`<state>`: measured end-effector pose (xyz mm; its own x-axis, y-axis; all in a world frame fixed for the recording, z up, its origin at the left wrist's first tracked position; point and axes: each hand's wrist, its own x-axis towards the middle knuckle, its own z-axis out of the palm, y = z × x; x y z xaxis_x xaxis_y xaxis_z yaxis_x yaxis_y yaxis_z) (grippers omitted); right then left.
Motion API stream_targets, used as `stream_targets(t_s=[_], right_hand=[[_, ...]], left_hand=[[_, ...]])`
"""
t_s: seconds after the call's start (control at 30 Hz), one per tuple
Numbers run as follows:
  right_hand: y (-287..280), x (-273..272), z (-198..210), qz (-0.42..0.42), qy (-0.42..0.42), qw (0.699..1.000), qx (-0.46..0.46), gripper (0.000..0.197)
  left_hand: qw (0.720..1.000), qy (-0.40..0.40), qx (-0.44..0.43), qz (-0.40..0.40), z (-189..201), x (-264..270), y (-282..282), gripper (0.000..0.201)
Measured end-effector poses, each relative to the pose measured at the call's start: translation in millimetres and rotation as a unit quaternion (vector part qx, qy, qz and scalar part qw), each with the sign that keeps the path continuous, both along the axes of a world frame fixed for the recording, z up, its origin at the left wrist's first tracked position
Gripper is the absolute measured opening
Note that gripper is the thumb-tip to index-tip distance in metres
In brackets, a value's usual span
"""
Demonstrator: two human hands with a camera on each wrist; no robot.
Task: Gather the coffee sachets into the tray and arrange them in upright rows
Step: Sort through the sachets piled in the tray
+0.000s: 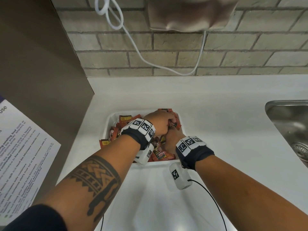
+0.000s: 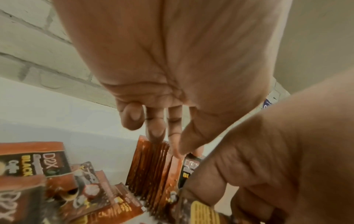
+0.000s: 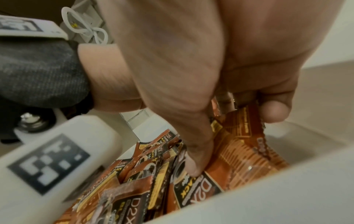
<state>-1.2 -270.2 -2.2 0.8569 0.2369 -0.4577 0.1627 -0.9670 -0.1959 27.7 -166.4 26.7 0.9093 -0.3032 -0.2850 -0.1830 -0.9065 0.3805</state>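
A white tray (image 1: 108,120) on the white counter holds several orange-brown coffee sachets. Loose ones (image 1: 124,120) lie jumbled in its left half. At the far right corner stands an upright row of sachets (image 2: 153,166). My left hand (image 1: 160,120) reaches across over it, and its thumb and fingertips (image 2: 155,130) pinch the row's top edges. My right hand (image 1: 173,140) is just below the left one inside the tray. It grips a bundle of sachets (image 3: 245,151) between its thumb (image 3: 193,166) and fingers, close to the tray's near wall (image 3: 249,204).
A steel sink (image 1: 286,117) is set into the counter at the right. A brown panel (image 1: 41,64) with a printed notice (image 1: 25,155) stands at the left. A white cable (image 1: 150,62) hangs on the brick wall under a metal fixture (image 1: 191,14).
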Motion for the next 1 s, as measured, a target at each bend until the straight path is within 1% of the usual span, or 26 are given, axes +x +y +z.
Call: stream_targets(t_s=[0.13,0.23,0.33,0.4,0.47,0.6,0.67,0.8,1.0], right_hand=[[-0.2,-0.6,0.0,0.008,0.010,1.000,-0.006,0.047],[-0.7,1.3,-2.2,0.017,0.022,1.000,-0.002,0.048],[-1.0,3.4,-3.9,0.025,0.023,0.999,-0.005,0.056],[-1.2,4.2,-4.7,0.023,0.018,1.000,-0.003,0.062],[-1.2,3.9,-4.1,0.022,0.014,1.000,-0.006,0.060],[-0.6,2.6,-1.3,0.018,0.016,1.000,-0.005,0.057],[-0.5,1.1,0.4,0.017,0.018,1.000,-0.011,0.053],[-1.7,-2.7,4.1,0.022,0.008,1.000,-0.018,0.047],[-6.0,-7.2,9.6,0.048,-0.005,0.999,-0.018,0.052]], left_hand=[[0.999,0.003,0.027,0.016,-4.3,3.2,1.4,0.048],[0.999,-0.007,0.032,0.032,-5.9,2.9,3.1,0.039],[0.998,-0.024,0.016,0.053,-4.3,1.4,7.0,0.026],[0.998,-0.023,0.011,0.053,-2.8,0.4,8.1,0.023],[0.999,-0.002,0.027,0.039,-2.8,-1.0,6.7,0.027],[0.996,0.065,0.062,-0.011,-11.9,-1.4,1.5,0.038],[0.994,0.074,0.078,-0.020,-15.0,-0.9,0.3,0.040],[0.992,0.089,0.082,-0.033,-19.9,1.9,-1.3,0.040],[0.993,0.090,0.065,-0.025,-25.5,6.9,-4.0,0.049]])
